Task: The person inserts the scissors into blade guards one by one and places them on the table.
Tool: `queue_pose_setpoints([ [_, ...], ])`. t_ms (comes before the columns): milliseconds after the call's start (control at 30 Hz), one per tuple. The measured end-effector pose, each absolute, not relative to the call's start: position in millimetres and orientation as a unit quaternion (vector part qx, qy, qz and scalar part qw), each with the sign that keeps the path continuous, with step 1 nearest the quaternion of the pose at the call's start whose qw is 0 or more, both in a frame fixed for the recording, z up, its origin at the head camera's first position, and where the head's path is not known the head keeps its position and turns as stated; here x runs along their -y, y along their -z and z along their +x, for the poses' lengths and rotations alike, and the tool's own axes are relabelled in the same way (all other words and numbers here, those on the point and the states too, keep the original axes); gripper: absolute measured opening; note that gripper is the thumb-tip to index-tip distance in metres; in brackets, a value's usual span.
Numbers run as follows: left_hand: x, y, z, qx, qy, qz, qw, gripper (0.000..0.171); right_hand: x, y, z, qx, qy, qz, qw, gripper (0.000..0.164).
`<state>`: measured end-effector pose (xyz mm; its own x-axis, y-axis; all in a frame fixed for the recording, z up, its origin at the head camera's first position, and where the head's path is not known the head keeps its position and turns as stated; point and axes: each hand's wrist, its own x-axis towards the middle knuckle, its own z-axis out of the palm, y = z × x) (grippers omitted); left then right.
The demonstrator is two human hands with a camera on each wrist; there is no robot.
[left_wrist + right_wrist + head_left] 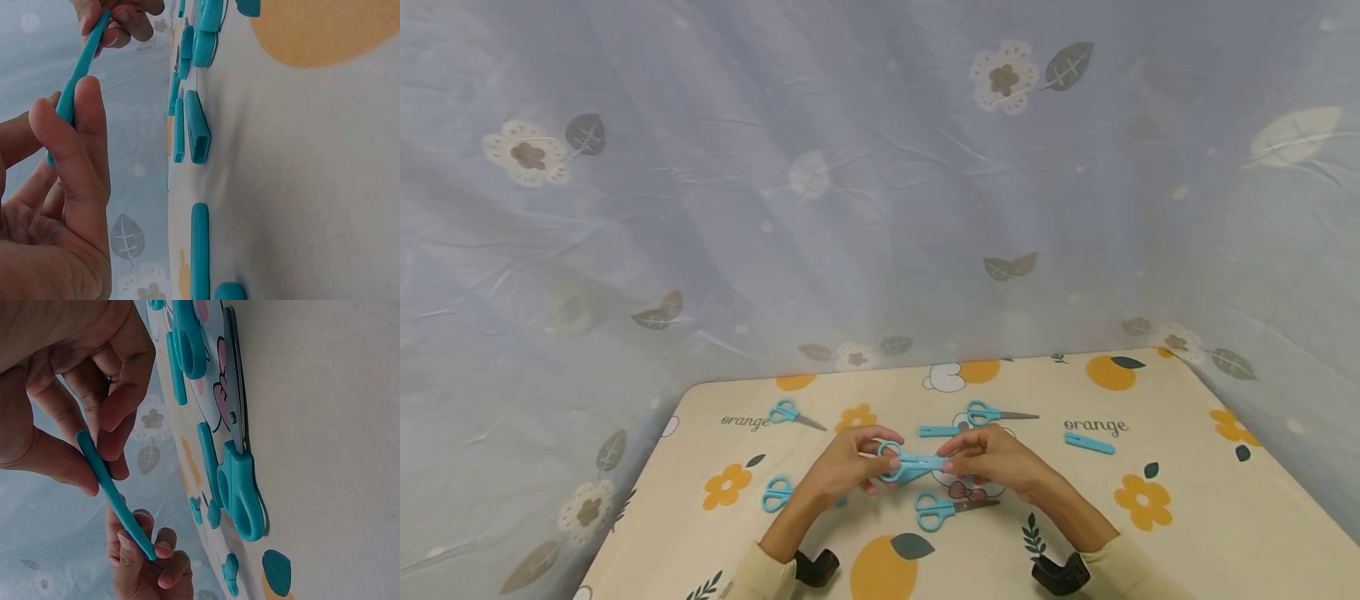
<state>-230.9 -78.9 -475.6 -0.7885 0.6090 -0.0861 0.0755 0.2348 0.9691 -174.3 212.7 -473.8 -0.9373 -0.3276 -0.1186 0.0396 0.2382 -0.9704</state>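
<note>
Between both hands, above the table, is a pair of light blue scissors [913, 458] with a matching blade cover [933, 463] over its blades. My left hand [847, 462] grips the scissors by the handle loops. At the other end, my right hand [992, 460] pinches the cover between thumb and fingers. Both wrist views show the scissors edge-on, as a thin blue strip [115, 497]. Just below the hands lie uncovered scissors [932, 510] with their metal blades pointing right. Another pair [777, 494] is partly hidden by my left forearm.
Farther back on the patterned tablecloth [1000, 542] are uncovered scissors at the left [783, 410] and more scissors in the middle [983, 414]. Loose blue covers lie behind the hands [934, 431] and to the right [1090, 443]. A floral curtain [880, 208] hangs behind the table.
</note>
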Motion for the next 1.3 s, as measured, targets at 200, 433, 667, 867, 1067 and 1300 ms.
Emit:
queue_pose_setpoints([
  [200, 85, 473, -232, -0.752, -0.573, 0.227, 0.234, 0.042, -215, 475, -173, -0.769, 0.615, -0.092, 0.15, 0.036],
  [433, 98, 470, -234, -0.76, -0.565, 0.228, 0.227, 0.042, -216, 474, -172, -0.77, 0.615, -0.087, 0.148, 0.035],
  [667, 116, 468, -237, -0.767, -0.563, 0.221, 0.216, 0.046, -223, 473, -169, -0.777, 0.607, -0.08, 0.145, 0.033],
  [867, 138, 466, -242, -0.774, -0.556, 0.222, 0.206, 0.053, -232, 475, -166, -0.774, 0.613, -0.071, 0.143, 0.04],
  [1067, 156, 466, -247, -0.777, -0.551, 0.227, 0.204, 0.053, -242, 476, -162, -0.779, 0.608, -0.063, 0.139, 0.042],
  [1300, 177, 469, -252, -0.793, -0.539, 0.205, 0.198, 0.056, -251, 478, -158, -0.794, 0.592, -0.042, 0.131, 0.042],
])
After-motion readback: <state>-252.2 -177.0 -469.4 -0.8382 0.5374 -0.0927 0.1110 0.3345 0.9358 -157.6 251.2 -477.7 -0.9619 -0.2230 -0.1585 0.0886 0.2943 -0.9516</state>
